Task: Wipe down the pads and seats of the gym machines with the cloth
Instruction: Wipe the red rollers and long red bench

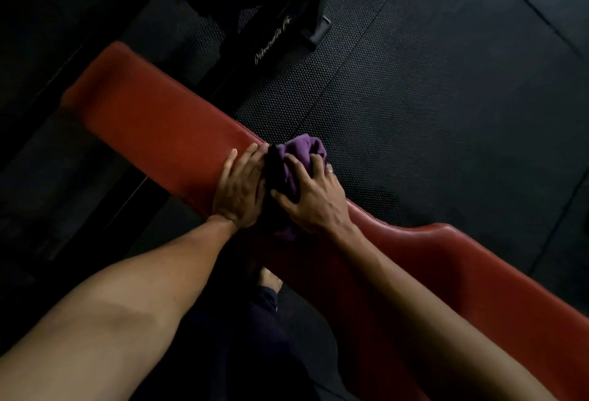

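Centrally, the left grip [239,187] lies flat on the long red pad [153,123], fingers straight and close together, its far edge just beside the purple cloth [302,153]. The right grip [314,196] sits on top of the bunched cloth, fingers curled over it and holding it against the pad's right edge. A black studded floor mat [414,97] lies to the right and beyond.
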The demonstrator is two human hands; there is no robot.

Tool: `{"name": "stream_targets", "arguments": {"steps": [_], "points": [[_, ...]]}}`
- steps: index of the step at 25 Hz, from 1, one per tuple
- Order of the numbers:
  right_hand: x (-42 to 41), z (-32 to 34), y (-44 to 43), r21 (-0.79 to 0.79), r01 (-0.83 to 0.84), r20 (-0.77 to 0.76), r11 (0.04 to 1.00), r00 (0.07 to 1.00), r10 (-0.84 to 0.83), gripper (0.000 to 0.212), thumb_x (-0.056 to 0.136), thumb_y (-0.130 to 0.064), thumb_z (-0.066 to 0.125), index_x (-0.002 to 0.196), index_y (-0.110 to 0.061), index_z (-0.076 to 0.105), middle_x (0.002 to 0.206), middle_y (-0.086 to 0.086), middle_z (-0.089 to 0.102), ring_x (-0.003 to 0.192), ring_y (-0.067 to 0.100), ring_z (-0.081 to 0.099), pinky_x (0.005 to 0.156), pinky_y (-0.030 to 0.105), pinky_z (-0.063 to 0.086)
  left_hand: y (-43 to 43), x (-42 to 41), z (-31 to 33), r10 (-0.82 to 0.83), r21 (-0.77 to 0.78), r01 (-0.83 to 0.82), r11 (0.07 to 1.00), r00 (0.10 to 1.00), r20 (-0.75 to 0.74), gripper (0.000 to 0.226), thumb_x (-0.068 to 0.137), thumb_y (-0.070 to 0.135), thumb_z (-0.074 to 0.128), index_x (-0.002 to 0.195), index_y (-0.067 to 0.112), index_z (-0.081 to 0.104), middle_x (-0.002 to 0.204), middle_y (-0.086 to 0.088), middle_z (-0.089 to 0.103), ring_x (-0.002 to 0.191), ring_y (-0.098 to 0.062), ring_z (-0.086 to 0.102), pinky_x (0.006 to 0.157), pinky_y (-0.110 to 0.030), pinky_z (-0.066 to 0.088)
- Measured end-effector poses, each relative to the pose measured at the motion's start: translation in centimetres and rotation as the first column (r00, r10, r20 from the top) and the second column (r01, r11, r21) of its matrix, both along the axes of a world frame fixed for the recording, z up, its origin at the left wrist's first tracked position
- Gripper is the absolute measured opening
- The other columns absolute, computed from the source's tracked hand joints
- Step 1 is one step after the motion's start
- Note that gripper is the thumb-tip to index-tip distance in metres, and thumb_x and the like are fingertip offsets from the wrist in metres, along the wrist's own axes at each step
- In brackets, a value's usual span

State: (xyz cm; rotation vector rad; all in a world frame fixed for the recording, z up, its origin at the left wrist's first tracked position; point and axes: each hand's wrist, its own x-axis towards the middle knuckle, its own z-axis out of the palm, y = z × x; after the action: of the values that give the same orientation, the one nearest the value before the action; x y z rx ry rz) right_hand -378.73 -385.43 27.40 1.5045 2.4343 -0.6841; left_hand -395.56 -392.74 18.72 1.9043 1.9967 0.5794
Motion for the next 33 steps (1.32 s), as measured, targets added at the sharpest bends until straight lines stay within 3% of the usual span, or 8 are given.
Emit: {"name": "stream_targets", "arguments": {"steps": [4,6,10,13,18,24,30,33], "points": [[3.0,3.4,-2.6,-0.013,-0.048,-0.117,0.999,0.992,0.046,0.084,0.086,-0.076,0.048,0.157,-0.038,0.025,0.157,0.007,0.038,0.144,0.035,0.037,0.115,0.05,0.038,0.1,-0.1,0.6,-0.025,-0.023,0.025,0.999,1.0,-0.018,0.063,0.098,0.041,0.036,0.153,0.012,0.037,0.161,-0.002,0.033,0.152,-0.021,0.024,0.122,-0.054,0.018],[2.9,3.5,-2.4,0.121,0.017,-0.06,0.993,0.998,-0.01,0.095,0.079,-0.079,0.051,0.157,-0.028,0.031,0.148,0.006,0.048,0.133,0.036,0.047,0.107,0.048,0.043,0.0,0.0,0.6,-0.043,-0.054,0.04,0.998,0.998,-0.055,0.069,0.095,0.05,0.039,0.154,0.013,0.037,0.162,-0.001,0.032,0.152,-0.021,0.023,0.123,-0.052,0.017],[0.1,0.1,-0.7,0.149,0.037,-0.031,0.988,0.999,-0.033,0.09,0.066,-0.071,0.066,0.135,-0.016,0.052,0.147,0.015,0.041,0.144,0.043,0.026,0.122,0.057,0.016,0.2,-0.1,-0.4,-0.019,-0.034,0.016,0.999,0.997,-0.076,0.06,0.096,0.036,0.036,0.151,0.013,0.039,0.158,-0.004,0.039,0.149,-0.023,0.03,0.12,-0.054,0.022],[-1.6,-1.3,-1.2,0.099,0.05,-0.101,0.994,0.994,-0.04,0.087,0.067,-0.06,0.068,0.138,-0.012,0.049,0.144,0.015,0.048,0.134,0.04,0.045,0.115,0.053,0.033,0.2,-0.2,-0.9,-0.043,0.021,0.046,0.999,0.99,-0.132,0.061,0.095,0.037,0.037,0.151,0.013,0.034,0.156,-0.007,0.042,0.147,-0.024,0.032,0.119,-0.053,0.025],[4.4,0.4,-5.6,0.195,-0.114,-0.135,0.974,0.981,0.142,0.076,0.076,-0.048,0.062,0.143,-0.013,0.053,0.154,0.011,0.046,0.146,0.036,0.034,0.121,0.051,0.027,0.1,-0.1,-0.2,-0.022,-0.005,0.022,1.0,1.0,0.016,0.057,0.099,0.028,0.032,0.154,0.014,0.037,0.16,-0.003,0.036,0.15,-0.019,0.028,0.123,-0.051,0.017],[-0.4,-0.2,-5.8,0.238,0.152,0.024,0.959,0.986,-0.162,0.079,0.073,-0.058,0.049,0.146,-0.028,0.05,0.152,0.008,0.047,0.143,0.041,0.033,0.119,0.056,0.024,-2.1,-2.3,-0.4,-0.115,0.008,0.115,0.993,0.993,-0.034,0.052,0.102,0.029,0.031,0.153,0.017,0.04,0.16,-0.007,0.036,0.149,-0.026,0.03,0.122,-0.053,0.017],[3.5,-0.3,-13.8,0.359,-0.11,-0.011,0.927,0.992,0.123,0.064,0.077,-0.055,0.064,0.132,-0.023,0.055,0.141,0.013,0.057,0.135,0.038,0.04,0.112,0.059,0.038,-4.3,-3.6,-0.8,-0.112,-0.014,0.112,0.994,0.994,-0.002,0.054,0.103,0.032,0.032,0.156,0.022,0.032,0.165,-0.003,0.023,0.153,-0.023,0.017,0.124,-0.052,0.009],[3.9,0.2,-12.3,0.362,0.057,0.042,0.93,0.996,-0.078,0.066,0.08,-0.054,0.056,0.137,-0.021,0.055,0.147,0.013,0.052,0.142,0.038,0.035,0.114,0.059,0.035,-4.8,-3.4,-0.5,-0.095,-0.035,0.095,0.995,0.995,0.006,0.055,0.104,0.033,0.031,0.158,0.023,0.029,0.167,-0.002,0.019,0.154,-0.021,0.013,0.125,-0.051,0.005]]}}
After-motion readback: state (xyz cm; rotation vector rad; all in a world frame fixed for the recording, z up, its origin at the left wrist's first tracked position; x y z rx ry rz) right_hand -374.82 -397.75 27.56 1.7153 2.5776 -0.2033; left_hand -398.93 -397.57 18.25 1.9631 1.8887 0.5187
